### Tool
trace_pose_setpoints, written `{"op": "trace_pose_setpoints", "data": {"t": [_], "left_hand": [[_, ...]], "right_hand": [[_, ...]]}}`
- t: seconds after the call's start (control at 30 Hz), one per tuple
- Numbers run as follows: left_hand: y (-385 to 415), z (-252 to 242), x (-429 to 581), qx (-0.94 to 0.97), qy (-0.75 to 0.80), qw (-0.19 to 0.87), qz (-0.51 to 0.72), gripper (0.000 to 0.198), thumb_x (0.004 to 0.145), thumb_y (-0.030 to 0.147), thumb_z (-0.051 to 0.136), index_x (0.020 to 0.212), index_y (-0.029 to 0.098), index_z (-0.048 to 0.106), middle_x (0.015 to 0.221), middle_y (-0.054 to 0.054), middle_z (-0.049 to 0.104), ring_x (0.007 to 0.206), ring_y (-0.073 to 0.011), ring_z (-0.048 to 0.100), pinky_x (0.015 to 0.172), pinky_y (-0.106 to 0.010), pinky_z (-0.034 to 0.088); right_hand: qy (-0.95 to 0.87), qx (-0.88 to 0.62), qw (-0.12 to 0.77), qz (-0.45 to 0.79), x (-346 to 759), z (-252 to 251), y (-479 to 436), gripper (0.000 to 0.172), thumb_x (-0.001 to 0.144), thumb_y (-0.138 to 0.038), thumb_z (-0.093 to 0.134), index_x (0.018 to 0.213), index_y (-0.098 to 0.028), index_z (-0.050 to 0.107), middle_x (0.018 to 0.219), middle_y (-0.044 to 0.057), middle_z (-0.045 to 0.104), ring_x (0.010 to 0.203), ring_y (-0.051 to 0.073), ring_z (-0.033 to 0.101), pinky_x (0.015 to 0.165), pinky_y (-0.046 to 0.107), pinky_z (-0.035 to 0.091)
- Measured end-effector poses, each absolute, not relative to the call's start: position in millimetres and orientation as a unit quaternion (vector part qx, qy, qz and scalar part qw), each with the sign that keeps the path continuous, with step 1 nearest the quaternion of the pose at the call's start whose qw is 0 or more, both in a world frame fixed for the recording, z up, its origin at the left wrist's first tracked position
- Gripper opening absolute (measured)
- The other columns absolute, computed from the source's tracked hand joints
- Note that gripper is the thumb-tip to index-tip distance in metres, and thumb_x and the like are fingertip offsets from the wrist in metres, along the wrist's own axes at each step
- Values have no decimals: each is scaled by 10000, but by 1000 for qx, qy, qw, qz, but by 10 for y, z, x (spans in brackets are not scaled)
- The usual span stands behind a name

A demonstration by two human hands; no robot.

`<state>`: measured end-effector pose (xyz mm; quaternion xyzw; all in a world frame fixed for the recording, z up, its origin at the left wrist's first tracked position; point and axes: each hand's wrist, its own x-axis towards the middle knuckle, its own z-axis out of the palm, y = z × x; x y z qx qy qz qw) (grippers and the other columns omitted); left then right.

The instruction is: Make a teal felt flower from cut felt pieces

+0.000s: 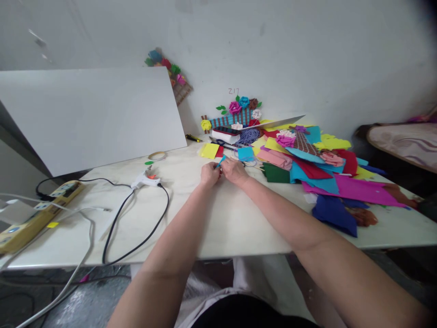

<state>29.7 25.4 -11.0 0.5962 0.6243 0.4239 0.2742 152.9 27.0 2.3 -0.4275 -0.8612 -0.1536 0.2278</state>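
Note:
Both my hands meet over the middle of the white table (218, 223). My left hand (209, 174) and my right hand (233, 170) have their fingers pinched together on a thin blue strip (221, 161) that sticks up between them. A small blue felt square (246, 154) lies just behind my right hand. A yellow felt square (209, 151) lies behind my left hand.
A heap of coloured felt sheets (317, 173) covers the table's right side. A glue gun (146, 181) with a black cord and a yellow power strip (37, 214) lie at left. A white board (88, 114) leans on the wall. Felt flower crafts (239, 114) and scissors (221, 143) stand behind.

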Motion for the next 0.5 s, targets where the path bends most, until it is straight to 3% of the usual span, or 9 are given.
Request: {"op": "trace_pose_setpoints", "data": {"t": [0.23,0.5], "left_hand": [[286,-150,325,611,598,246,457,201,729,168,506,780,146,698,520,-8,596,522,-121,567,605,-224,465],[233,-107,346,566,574,296,513,221,734,156,506,863,132,684,618,-25,644,537,-111,600,572,-203,473]], "right_hand": [[-840,-472,207,-170,1470,38,221,249,884,-150,384,876,-86,624,855,172,648,805,220,550,628,304,343],[-812,-478,291,-168,1476,-35,249,290,913,-217,354,838,-131,621,815,106,670,749,185,554,640,284,321]]}}
